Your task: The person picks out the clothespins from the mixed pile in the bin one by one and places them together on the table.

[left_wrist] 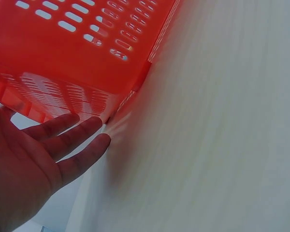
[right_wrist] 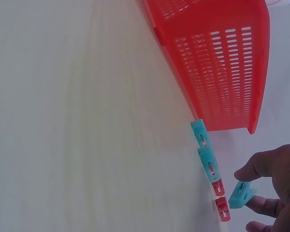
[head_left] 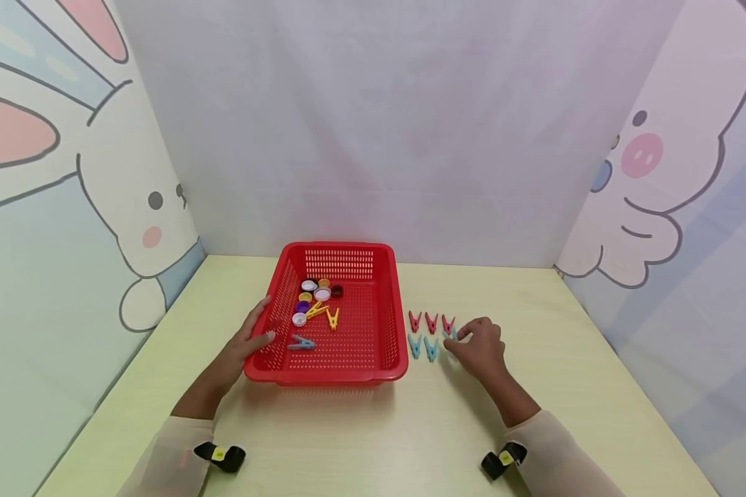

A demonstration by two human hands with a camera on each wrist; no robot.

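Observation:
At the left side of the red plastic basket (head_left: 351, 376), my left hand (head_left: 239, 348) holds the rim, its thumb over the edge and its fingers along the outside wall. The left wrist view shows several of those fingers (left_wrist: 82, 159) extended beside the basket wall. My right hand (head_left: 481, 348) pinches a light blue clothespin (right_wrist: 240, 195) between thumb and finger, right of the basket. Two more light blue clothespins, a left one (head_left: 415, 346) and a right one (head_left: 432, 349), lie beside it. Behind them is a row of red clothespins (head_left: 432, 323).
Inside the basket lie several bottle caps (head_left: 322, 294), yellow clothespins (head_left: 332, 318) and a blue-grey clothespin (head_left: 301, 342). The pale wooden table (head_left: 348, 442) meets a light curtain (head_left: 398, 138) at the back. Printed cartoon panels stand at both sides.

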